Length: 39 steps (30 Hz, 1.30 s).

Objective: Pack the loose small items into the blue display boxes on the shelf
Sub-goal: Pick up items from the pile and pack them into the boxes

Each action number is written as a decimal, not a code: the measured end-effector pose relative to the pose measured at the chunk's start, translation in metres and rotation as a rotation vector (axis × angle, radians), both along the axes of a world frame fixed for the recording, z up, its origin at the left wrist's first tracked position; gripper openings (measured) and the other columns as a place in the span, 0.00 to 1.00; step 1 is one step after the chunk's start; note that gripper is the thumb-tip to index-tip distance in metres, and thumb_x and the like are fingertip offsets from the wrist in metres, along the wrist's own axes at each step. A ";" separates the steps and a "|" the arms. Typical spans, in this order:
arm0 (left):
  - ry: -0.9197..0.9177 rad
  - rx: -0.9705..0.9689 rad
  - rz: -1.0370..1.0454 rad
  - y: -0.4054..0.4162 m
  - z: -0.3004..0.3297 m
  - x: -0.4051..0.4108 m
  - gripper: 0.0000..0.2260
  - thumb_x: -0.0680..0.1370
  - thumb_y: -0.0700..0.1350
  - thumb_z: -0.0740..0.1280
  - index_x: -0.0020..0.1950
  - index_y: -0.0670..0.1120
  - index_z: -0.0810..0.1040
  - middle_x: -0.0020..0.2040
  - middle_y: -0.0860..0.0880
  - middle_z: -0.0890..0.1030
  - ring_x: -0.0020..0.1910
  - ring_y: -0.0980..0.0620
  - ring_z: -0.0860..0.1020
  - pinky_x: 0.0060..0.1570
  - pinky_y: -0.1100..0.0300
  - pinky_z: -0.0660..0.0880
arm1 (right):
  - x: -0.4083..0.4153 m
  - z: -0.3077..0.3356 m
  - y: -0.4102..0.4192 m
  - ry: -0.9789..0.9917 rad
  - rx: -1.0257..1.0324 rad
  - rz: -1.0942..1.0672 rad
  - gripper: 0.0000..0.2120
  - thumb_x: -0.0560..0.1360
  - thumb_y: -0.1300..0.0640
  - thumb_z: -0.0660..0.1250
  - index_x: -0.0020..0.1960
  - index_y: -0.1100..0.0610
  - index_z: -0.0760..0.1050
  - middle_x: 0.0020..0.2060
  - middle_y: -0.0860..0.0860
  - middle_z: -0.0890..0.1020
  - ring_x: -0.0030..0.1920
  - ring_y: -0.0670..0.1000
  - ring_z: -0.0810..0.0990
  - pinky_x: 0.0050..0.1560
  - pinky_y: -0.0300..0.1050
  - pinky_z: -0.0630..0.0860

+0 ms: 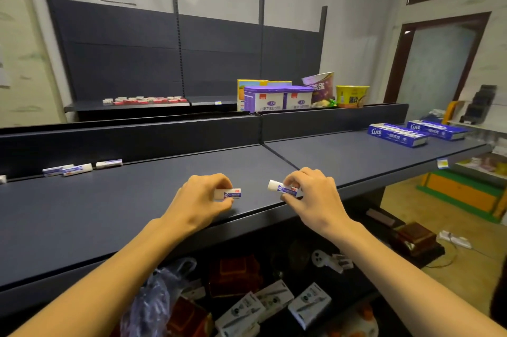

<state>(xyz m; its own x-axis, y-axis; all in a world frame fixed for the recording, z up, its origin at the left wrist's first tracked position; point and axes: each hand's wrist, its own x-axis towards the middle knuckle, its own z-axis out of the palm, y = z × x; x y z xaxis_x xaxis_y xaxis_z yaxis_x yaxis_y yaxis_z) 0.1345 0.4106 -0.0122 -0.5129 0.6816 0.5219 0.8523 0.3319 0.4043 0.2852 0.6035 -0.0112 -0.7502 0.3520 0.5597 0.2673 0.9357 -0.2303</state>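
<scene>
My left hand (201, 198) pinches a small white eraser with a blue sleeve (229, 194) just above the dark shelf (137, 199), near its front edge. My right hand (311, 194) pinches a second such eraser (279, 187) a little to the right. Three more loose erasers (79, 169) lie along the shelf's back wall at the left, and part of another shows at the left frame edge (2, 179). Two blue display boxes (397, 134), (436, 129) holding rows of erasers stand at the far right of the shelf.
Behind the shelf's back wall stand purple tins (277, 99), a snack bag and a yellow cup. A farther shelf carries a row of red and white items (145, 100). Below the shelf lie boxed goods (274, 301) and a plastic bag (156, 292).
</scene>
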 end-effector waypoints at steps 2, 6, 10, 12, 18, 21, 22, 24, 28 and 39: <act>-0.020 -0.001 -0.008 0.026 -0.002 0.004 0.08 0.71 0.50 0.69 0.47 0.50 0.79 0.40 0.53 0.82 0.38 0.51 0.78 0.41 0.51 0.77 | 0.003 0.001 0.018 0.018 -0.027 -0.005 0.10 0.74 0.48 0.70 0.53 0.50 0.77 0.49 0.45 0.79 0.50 0.48 0.74 0.51 0.46 0.67; -0.050 -0.052 -0.036 0.084 -0.010 0.008 0.08 0.73 0.51 0.70 0.49 0.50 0.78 0.43 0.52 0.82 0.40 0.51 0.78 0.43 0.51 0.78 | 0.005 0.000 0.060 -0.006 -0.018 -0.017 0.10 0.74 0.48 0.70 0.53 0.50 0.76 0.49 0.45 0.78 0.50 0.47 0.73 0.49 0.43 0.65; -0.048 -0.061 -0.068 0.141 -0.002 0.000 0.10 0.74 0.52 0.70 0.52 0.51 0.78 0.47 0.53 0.82 0.43 0.52 0.78 0.47 0.52 0.78 | -0.004 0.003 0.111 -0.046 -0.024 -0.034 0.09 0.74 0.48 0.69 0.52 0.49 0.76 0.50 0.45 0.78 0.50 0.47 0.73 0.51 0.45 0.67; -0.001 -0.076 -0.054 0.167 0.007 -0.007 0.09 0.74 0.52 0.70 0.52 0.52 0.78 0.48 0.54 0.81 0.45 0.52 0.77 0.47 0.54 0.76 | -0.011 0.006 0.135 -0.069 -0.035 -0.037 0.09 0.74 0.49 0.69 0.53 0.48 0.76 0.50 0.45 0.78 0.51 0.48 0.73 0.53 0.46 0.68; 0.094 -0.115 -0.093 0.243 0.010 -0.026 0.09 0.74 0.56 0.68 0.51 0.55 0.77 0.48 0.57 0.77 0.47 0.54 0.74 0.42 0.57 0.70 | -0.023 0.005 0.210 -0.122 -0.052 -0.061 0.10 0.75 0.49 0.69 0.54 0.48 0.76 0.51 0.46 0.77 0.51 0.48 0.74 0.54 0.46 0.69; 0.125 -0.140 -0.101 0.278 0.009 -0.030 0.09 0.75 0.56 0.68 0.51 0.55 0.77 0.48 0.56 0.75 0.46 0.54 0.72 0.41 0.58 0.68 | -0.020 0.002 0.245 -0.116 -0.066 -0.072 0.09 0.74 0.49 0.69 0.54 0.48 0.76 0.51 0.47 0.77 0.51 0.49 0.74 0.53 0.47 0.70; 0.132 -0.147 -0.101 0.288 0.009 -0.031 0.09 0.74 0.56 0.68 0.51 0.55 0.78 0.47 0.56 0.75 0.46 0.54 0.73 0.41 0.58 0.68 | -0.019 0.001 0.256 -0.119 -0.069 -0.074 0.09 0.74 0.50 0.69 0.54 0.48 0.76 0.51 0.47 0.78 0.51 0.49 0.74 0.54 0.47 0.70; 0.144 -0.152 -0.101 0.310 0.011 -0.031 0.09 0.74 0.56 0.68 0.50 0.54 0.78 0.46 0.56 0.76 0.46 0.53 0.74 0.41 0.57 0.69 | -0.015 0.000 0.280 -0.118 -0.082 -0.075 0.09 0.74 0.50 0.70 0.54 0.48 0.77 0.51 0.47 0.78 0.51 0.49 0.75 0.55 0.49 0.72; 0.158 -0.159 -0.076 0.354 0.011 -0.022 0.09 0.74 0.55 0.69 0.50 0.54 0.77 0.44 0.57 0.76 0.45 0.53 0.72 0.40 0.58 0.68 | -0.006 -0.001 0.327 -0.112 -0.094 -0.070 0.09 0.74 0.50 0.70 0.53 0.48 0.77 0.52 0.47 0.78 0.51 0.49 0.75 0.55 0.50 0.73; 0.122 -0.208 0.017 0.485 0.014 0.049 0.10 0.73 0.55 0.69 0.51 0.52 0.78 0.46 0.53 0.80 0.45 0.51 0.74 0.41 0.58 0.71 | 0.053 0.006 0.473 -0.134 -0.109 -0.026 0.12 0.73 0.50 0.71 0.55 0.49 0.76 0.54 0.48 0.78 0.55 0.48 0.74 0.54 0.45 0.71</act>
